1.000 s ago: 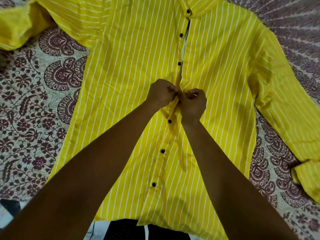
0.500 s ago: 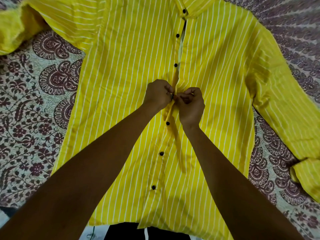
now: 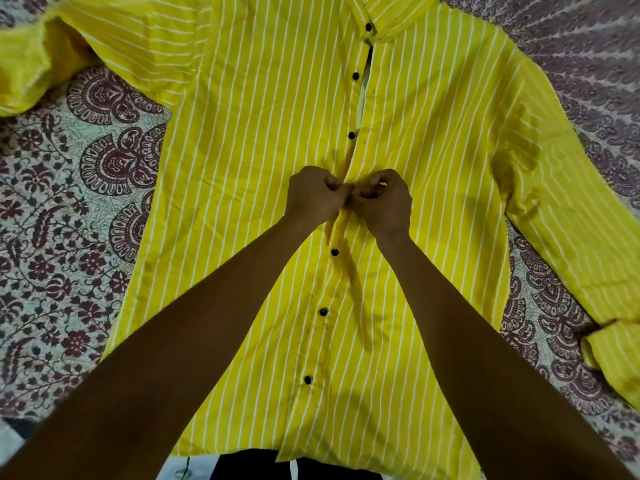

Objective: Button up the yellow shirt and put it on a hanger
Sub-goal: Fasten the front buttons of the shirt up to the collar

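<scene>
Hands barely shifted: left hand [image 3: 313, 199] and right hand [image 3: 386, 202] still pinch the placket [image 3: 341, 223] mid-front of the yellow shirt [image 3: 242, 168], flat on the bed [image 3: 69, 209]. Mid-buttoning; next, likely work the button through, then move up.

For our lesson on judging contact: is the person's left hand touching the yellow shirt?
Touching. The head view shows the left hand pinching the yellow shirt at its front edge with curled fingers, no gap, opposite the right hand.

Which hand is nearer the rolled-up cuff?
Right. The right hand pinches the placket on the side toward the rolled-up cuff; the left hand pinches beside it, farther off.
</scene>
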`<state>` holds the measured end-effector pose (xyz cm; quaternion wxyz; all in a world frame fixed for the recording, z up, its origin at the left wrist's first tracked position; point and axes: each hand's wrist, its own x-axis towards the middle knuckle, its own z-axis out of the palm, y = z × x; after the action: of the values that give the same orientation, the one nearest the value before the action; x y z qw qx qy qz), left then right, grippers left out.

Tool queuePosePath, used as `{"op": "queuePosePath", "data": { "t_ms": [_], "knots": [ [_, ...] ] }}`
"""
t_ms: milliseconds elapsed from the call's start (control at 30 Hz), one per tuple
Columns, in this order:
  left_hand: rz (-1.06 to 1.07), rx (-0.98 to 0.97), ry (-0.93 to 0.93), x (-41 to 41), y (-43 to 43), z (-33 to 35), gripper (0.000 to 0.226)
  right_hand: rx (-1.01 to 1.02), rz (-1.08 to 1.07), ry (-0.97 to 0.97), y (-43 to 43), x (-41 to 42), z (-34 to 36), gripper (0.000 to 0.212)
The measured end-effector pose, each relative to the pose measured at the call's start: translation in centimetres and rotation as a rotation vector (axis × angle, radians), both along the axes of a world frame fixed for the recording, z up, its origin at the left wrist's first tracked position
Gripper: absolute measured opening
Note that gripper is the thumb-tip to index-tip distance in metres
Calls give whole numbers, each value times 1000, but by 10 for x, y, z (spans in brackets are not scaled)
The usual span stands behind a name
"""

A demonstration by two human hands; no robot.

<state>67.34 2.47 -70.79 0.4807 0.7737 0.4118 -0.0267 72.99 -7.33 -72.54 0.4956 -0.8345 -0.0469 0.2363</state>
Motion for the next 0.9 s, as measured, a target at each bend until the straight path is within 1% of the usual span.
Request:
{"op": "queuePosePath", "data": {
  "t_ms": [133, 200, 267, 333, 433, 500, 600, 667, 733, 767, 833, 867, 900],
  "knots": [
    [116, -35, -49, -2, 1, -9, 17, -54, 83, -88, 5, -2, 4, 46],
    [160, -58, -69, -4, -1, -13, 12, -56, 87, -88, 6, -2, 7, 40],
    [181, -74, -82, -6, -1, -16, 13, -97, 85, -62, 8, 1, 7, 37],
    [191, -79, -98, -7, 0, -17, 15, -141, 44, 39, 12, 7, 6, 39],
    [171, -56, -102, -6, 0, -17, 17, -140, -38, 236, 18, 10, 9, 39],
    [138, -24, -103, -7, 0, -17, 17, -91, -86, 371, 19, 13, 13, 32],
    [92, 2, -133, -8, 0, -18, 18, 45, -266, 684, 20, 15, 19, 20],
    [77, 9, -148, -8, -1, -17, 17, 64, -316, 748, 20, 17, 20, 17],
    [38, 31, -142, -9, 1, -15, 15, 30, -288, 723, 22, 15, 21, 16],
    [5, 52, -127, -8, 3, -15, 15, -14, -240, 632, 22, 14, 19, 17],
    [-62, 83, -79, -6, 7, -15, 17, -167, -89, 363, 24, 13, 14, 24],
    [-92, 99, -59, -4, 9, -15, 18, -242, -19, 266, 25, 13, 12, 25],
    [-114, 119, -40, -2, 12, -15, 17, -290, 39, 212, 27, 15, 14, 24]
  ]
}}
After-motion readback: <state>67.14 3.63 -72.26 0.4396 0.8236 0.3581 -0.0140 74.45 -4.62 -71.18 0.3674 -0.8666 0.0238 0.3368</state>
